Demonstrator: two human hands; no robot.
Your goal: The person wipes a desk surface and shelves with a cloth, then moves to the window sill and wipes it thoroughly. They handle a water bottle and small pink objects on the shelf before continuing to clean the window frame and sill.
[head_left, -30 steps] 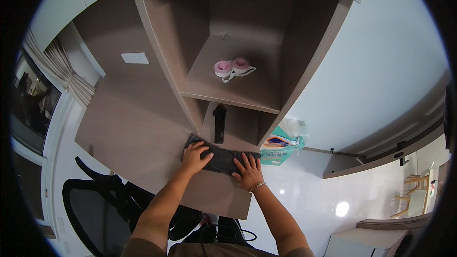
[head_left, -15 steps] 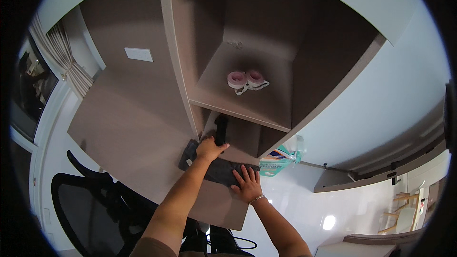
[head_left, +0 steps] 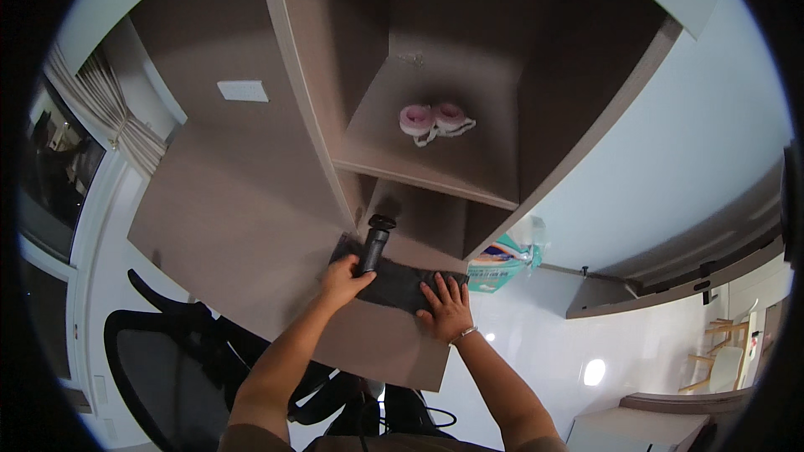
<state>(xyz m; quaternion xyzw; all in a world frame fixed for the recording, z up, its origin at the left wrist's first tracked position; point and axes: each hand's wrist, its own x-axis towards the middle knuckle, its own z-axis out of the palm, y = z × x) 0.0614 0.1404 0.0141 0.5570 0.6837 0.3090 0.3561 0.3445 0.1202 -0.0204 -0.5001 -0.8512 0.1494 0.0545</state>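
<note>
"Two hands are in view, both yours. Taking the middle of your view as the clock's centre, your left hand [head_left: 339, 283] sits at seven o'clock and your right hand [head_left: 448, 314] at five."

"What are your left fingers doing?"

"They're curled around the lower end of the black tool [head_left: 376, 245], with your thumb across its near side. You have it slanted, its wide head toward one o'clock from your grip. It's at seven o'clock, over the eleven o'clock end of the cloth [head_left: 395, 286]; whether its base touches the cloth, I can't tell."

"And your right?"

"Your right fingers are fanned wide and flat on the cloth's four o'clock end. You have a bracelet [head_left: 461, 336] on that wrist. The dark cloth lies at six o'clock on the desk [head_left: 226, 209], just below the cabinet opening."

"What's around you?"

"Near one o'clock, two pink and white rings [head_left: 433, 119] lie side by side on the shelf [head_left: 473, 163]. You have a teal pack [head_left: 500, 269] at four, a black chair [head_left: 151, 368] at eight and a white socket [head_left: 243, 90] at ten."
</note>
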